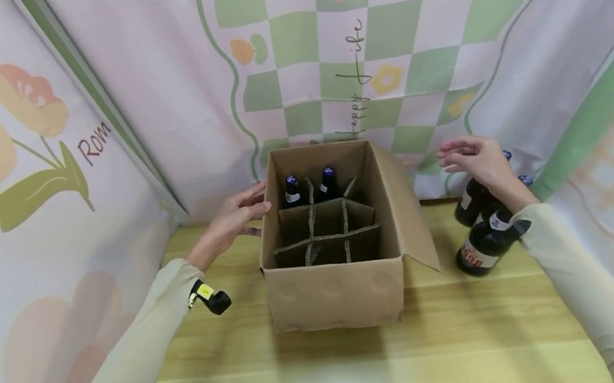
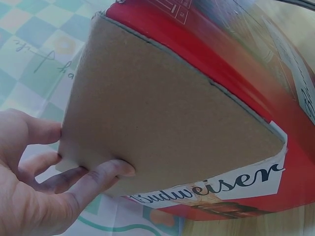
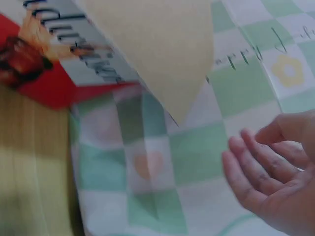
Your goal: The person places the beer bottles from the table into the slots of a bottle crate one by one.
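An open cardboard beer carton (image 1: 336,295) stands mid-table with a cardboard divider (image 1: 330,237) inside. Two dark bottles with blue caps, one at the far left (image 1: 293,192) and one beside it (image 1: 328,182), stand upright in the far row. My left hand (image 1: 236,214) is at the carton's left side; in the left wrist view its thumb and fingers pinch the brown flap (image 2: 162,108). My right hand (image 1: 480,164), holding nothing, hovers with relaxed fingers above dark bottles (image 1: 477,252) on the right, partly hiding them. In the right wrist view its fingers (image 3: 251,182) are loosely bent.
The carton's right flap (image 1: 406,210) hangs outward toward the bottles. A patterned curtain (image 1: 302,74) rises behind the wooden table (image 1: 345,376), with more cloth on both sides. A black device (image 1: 213,299) is strapped on the left wrist.
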Demonstrator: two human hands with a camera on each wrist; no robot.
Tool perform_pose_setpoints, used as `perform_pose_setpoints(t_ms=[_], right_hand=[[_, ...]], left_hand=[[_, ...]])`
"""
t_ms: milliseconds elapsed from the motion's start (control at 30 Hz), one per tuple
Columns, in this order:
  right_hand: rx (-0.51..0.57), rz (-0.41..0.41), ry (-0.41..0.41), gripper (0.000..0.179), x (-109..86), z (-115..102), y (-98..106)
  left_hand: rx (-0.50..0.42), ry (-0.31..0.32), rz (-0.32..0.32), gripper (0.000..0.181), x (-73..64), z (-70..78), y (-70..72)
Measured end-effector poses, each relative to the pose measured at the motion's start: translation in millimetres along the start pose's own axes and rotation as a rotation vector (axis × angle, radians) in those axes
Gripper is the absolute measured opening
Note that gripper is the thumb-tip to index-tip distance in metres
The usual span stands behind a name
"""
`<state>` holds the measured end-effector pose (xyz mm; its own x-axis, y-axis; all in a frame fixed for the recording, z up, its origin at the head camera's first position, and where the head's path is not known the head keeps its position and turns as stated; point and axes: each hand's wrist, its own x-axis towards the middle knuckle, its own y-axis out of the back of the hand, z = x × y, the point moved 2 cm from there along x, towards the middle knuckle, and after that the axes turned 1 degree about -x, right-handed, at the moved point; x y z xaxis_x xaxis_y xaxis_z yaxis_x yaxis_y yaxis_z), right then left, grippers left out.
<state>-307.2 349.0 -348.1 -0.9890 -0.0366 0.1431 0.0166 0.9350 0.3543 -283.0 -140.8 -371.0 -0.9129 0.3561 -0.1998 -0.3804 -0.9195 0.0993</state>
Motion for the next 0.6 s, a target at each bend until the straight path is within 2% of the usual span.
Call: perform_pose_setpoints(t_ms=[300, 367, 500, 600], right_hand=[[-0.125, -0.093, -0.092, 0.015, -15.9, 13.7, 33.2], [-0.181, -0.116, -0.103, 0.021, -19.7, 16.8, 37.7], [-0.365, -0.190, -0.153, 0.036, -26.9, 19.7, 46.6], [-0.563, -0.308, -0.200, 0.047, -33.5, 19.9, 52.0]], left_hand=[[0.007, 0.000, -0.006, 0.068, -0.2, -1.3, 1.1], [0.009, 0.001, -0.007, 0.068, 0.0, -0.6, 0.6], [0.014, -0.003, -0.012, 0.068, 0.0, 0.4, -0.1], [0.015, -0.004, -0.016, 0.068, -0.7, 0.0, -0.1]])
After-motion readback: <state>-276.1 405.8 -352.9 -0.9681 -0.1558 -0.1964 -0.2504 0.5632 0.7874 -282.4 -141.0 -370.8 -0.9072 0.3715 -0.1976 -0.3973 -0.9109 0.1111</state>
